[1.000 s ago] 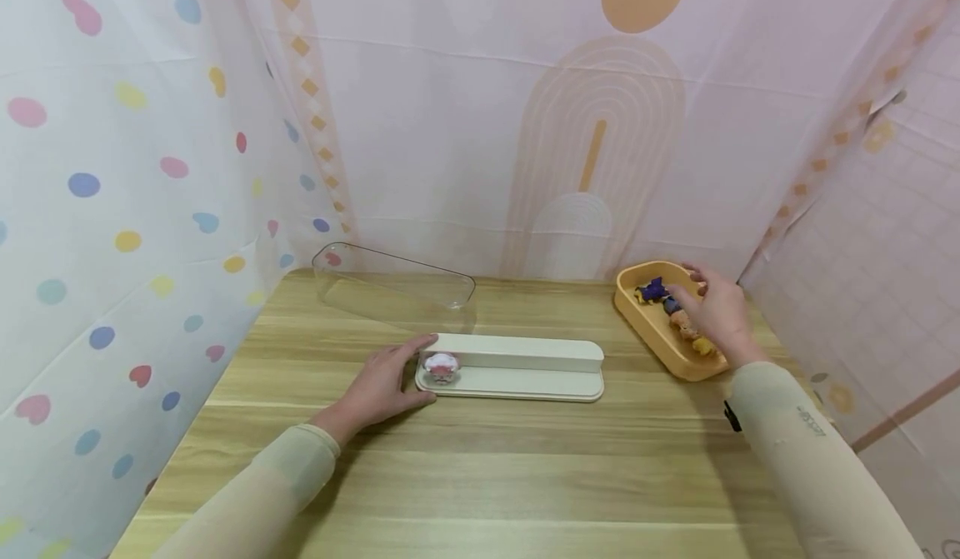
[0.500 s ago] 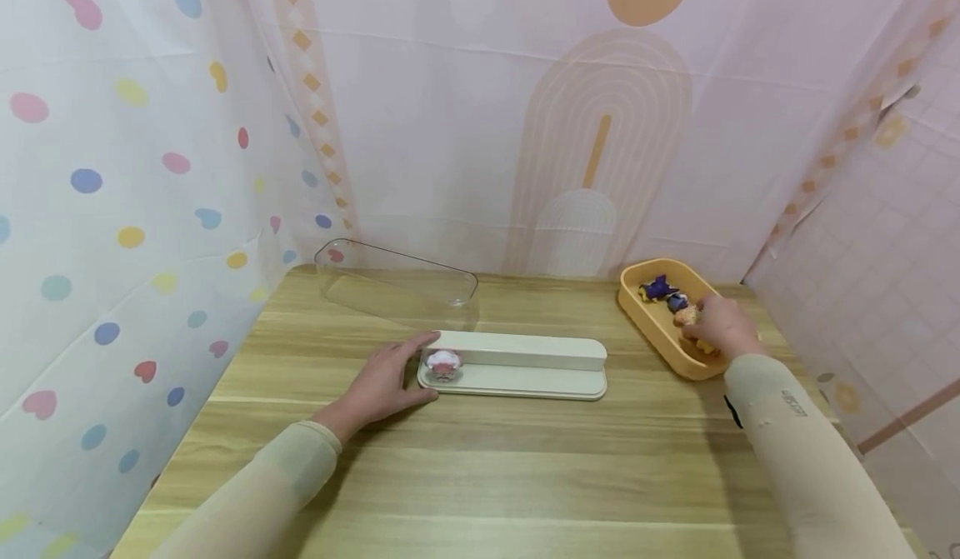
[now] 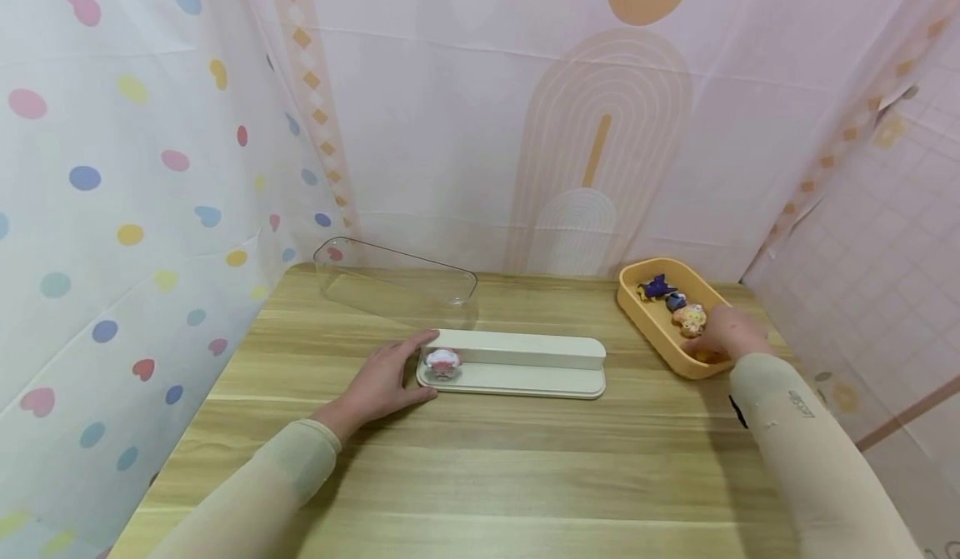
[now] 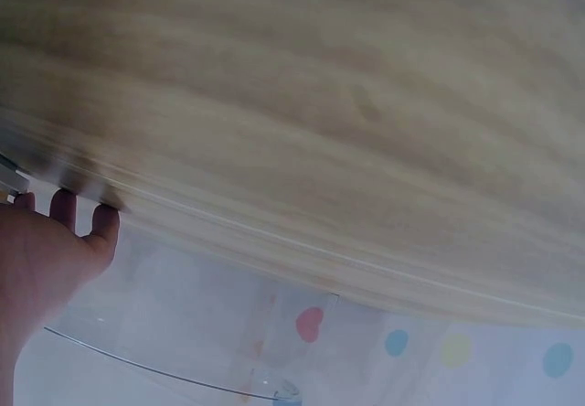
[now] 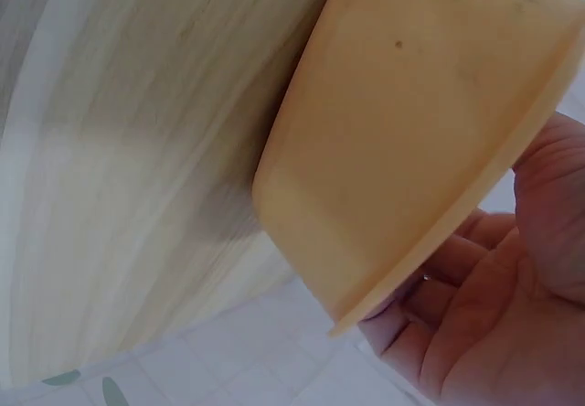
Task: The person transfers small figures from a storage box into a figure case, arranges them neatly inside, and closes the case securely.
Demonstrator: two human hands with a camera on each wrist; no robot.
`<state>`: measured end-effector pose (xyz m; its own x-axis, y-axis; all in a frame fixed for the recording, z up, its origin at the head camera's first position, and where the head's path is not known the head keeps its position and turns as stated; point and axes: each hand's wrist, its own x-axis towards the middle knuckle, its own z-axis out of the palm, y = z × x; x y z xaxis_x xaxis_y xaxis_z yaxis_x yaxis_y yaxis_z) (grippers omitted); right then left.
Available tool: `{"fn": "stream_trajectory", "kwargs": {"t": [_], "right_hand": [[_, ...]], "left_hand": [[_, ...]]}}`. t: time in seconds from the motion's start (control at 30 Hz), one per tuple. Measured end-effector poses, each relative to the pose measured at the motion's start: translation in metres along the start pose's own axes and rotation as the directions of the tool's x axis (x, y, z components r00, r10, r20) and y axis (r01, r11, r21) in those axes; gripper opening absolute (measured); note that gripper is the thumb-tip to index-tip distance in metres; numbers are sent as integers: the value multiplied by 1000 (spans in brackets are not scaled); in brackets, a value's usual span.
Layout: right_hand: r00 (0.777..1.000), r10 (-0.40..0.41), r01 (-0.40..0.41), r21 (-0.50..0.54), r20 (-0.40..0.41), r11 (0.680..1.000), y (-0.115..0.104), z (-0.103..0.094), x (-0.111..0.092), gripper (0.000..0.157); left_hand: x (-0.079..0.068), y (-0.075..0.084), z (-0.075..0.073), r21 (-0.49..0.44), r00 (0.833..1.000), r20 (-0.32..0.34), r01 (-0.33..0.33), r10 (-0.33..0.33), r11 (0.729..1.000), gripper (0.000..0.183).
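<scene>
My left hand (image 3: 382, 381) holds the left end of a long cream stepped stand (image 3: 525, 378), thumb at its front edge and index finger at the back. A small pink-and-white figurine (image 3: 443, 364) stands on its lower step, beside those fingers. At the right, my right hand (image 3: 729, 334) reaches down into the near end of an orange tray (image 3: 651, 331). Its curled fingers (image 5: 457, 260) go behind the tray's rim in the right wrist view; I cannot tell if they hold something. A peach-coloured figurine (image 3: 690, 319), a blue one (image 3: 676, 301) and a purple one (image 3: 656, 286) lie in the tray.
A clear plastic box (image 3: 397, 280) lies behind the stand, near the table's back edge. Patterned curtains (image 3: 450, 126) hang around the back and sides of the wooden table (image 3: 510, 467).
The right hand has gone from above the tray down into it, then a little toward its near end, uncovering the peach-coloured figurine. The left hand keeps its place on the stand.
</scene>
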<state>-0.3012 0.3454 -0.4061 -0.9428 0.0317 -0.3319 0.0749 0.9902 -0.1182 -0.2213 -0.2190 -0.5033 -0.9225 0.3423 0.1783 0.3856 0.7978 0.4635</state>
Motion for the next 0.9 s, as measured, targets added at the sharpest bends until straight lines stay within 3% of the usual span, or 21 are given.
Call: {"fn": "stream_trajectory", "kwargs": {"t": [0.2, 0.37, 0.43, 0.6, 0.8, 0.9], "right_hand": [[993, -93, 96, 41, -74, 994, -5, 7, 3, 47], [984, -151, 166, 194, -92, 967, -4, 10, 6, 53], [985, -161, 174, 253, -69, 952, -3, 10, 6, 54], [985, -174, 171, 284, -14, 944, -1, 9, 5, 50], [987, -160, 142, 364, 20, 921, -5, 11, 6, 27], [990, -142, 132, 355, 2, 925, -9, 12, 7, 36]], "left_hand": [[-1, 1, -1, 6, 1000, -2, -4, 4, 1000, 95], [-1, 2, -1, 8, 1000, -2, -3, 3, 1000, 95], [-1, 2, 0, 8, 1000, -2, -3, 3, 1000, 95], [-2, 1, 0, 6, 1000, -3, -3, 3, 1000, 95], [-2, 1, -1, 3, 1000, -10, -6, 6, 1000, 95], [-1, 2, -1, 4, 1000, -9, -9, 10, 1000, 95]]}}
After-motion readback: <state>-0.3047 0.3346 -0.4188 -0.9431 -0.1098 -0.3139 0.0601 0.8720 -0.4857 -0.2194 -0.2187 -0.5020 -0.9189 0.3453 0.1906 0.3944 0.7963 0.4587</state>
